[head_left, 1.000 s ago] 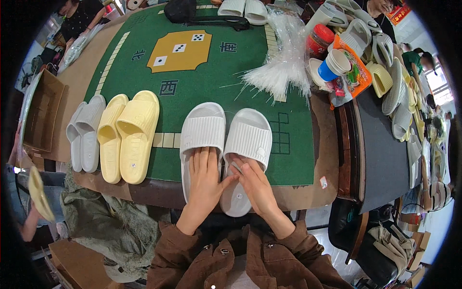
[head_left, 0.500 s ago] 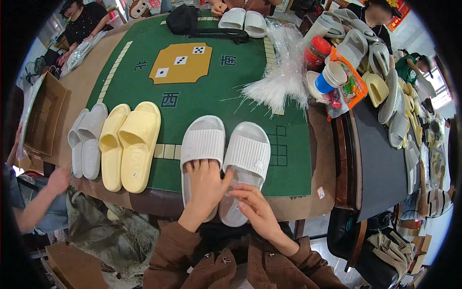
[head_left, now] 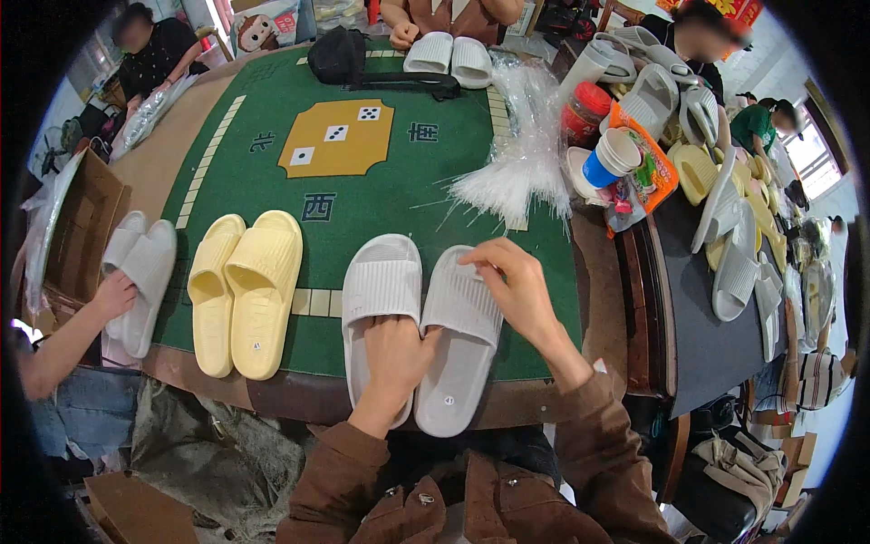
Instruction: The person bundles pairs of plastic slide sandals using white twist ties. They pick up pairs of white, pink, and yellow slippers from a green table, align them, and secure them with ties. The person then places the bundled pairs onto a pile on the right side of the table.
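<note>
A pair of light grey ribbed slippers lies in front of me at the mat's near edge. The fingers of my left hand [head_left: 396, 355] go in under the strap of the left grey slipper [head_left: 384, 272], where they are hidden. Its thumb hooks inside the right grey slipper [head_left: 446, 385], so the hand grips both inner sides. Over the toe of that right slipper is my right hand [head_left: 515, 283], its fingers bent but apart, nothing visible in them. A pair of pale yellow slippers [head_left: 263, 299] stands to the left of the grey pair.
A co-worker's hand [head_left: 116, 296] holds another grey pair [head_left: 145, 272] at far left, near a cardboard box [head_left: 86, 218]. Clear plastic ties [head_left: 517, 172] and a paper cup [head_left: 612, 159] lie to the right. More slippers [head_left: 736, 263] are piled on the dark side table [head_left: 702, 335].
My right hand has moved up from the right slipper's heel area to its toe. My left hand stays in the left slipper. The co-worker's hand has reached the far-left grey pair, which has shifted.
</note>
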The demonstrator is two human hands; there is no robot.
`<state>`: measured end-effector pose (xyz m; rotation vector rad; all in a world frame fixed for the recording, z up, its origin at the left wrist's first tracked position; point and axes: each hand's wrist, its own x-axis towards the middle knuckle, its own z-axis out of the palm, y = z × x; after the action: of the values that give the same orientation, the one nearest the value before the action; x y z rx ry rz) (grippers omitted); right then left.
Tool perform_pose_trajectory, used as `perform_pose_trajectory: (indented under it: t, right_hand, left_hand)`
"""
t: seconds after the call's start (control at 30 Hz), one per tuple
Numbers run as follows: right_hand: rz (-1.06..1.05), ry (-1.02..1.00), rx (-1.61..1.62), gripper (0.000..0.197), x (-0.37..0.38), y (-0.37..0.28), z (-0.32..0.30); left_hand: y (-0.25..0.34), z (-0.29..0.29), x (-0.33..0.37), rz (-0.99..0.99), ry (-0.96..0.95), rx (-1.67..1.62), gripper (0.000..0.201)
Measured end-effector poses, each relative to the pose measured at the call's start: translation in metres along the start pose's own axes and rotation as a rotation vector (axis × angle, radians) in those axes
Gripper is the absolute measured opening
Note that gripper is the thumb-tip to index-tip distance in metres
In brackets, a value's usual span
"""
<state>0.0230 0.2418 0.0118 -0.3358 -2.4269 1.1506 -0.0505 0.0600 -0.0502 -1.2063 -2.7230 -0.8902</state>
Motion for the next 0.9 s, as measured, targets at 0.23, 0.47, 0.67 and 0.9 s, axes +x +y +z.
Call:
perform_pose_trajectory:
  t: [0.23,0.47,0.67,0.9]
  right_hand:
    - [-0.165,-0.236,-0.382,0.01,0.034,0.028,0.013]
    - [-0.169,-0.293,-0.167,0.012,0.04,0.027,0.015]
    - [0.02,-0.289,-0.023,0.014,0.042,0.026,0.033]
    - [0.088,-0.123,0.221,0.016,0.024,0.023,0.041]
  left_hand:
    - [0.002,-0.006,0.001,-0.044,-0.051,-0.015,0.035]
    - [-0.002,-0.007,-0.002,-0.034,-0.059,-0.048,0.031]
    - [-0.002,-0.005,0.0,0.078,0.053,-0.027,0.03]
    - [0.008,-0.009,-0.02,-0.021,-0.084,-0.084,0.029]
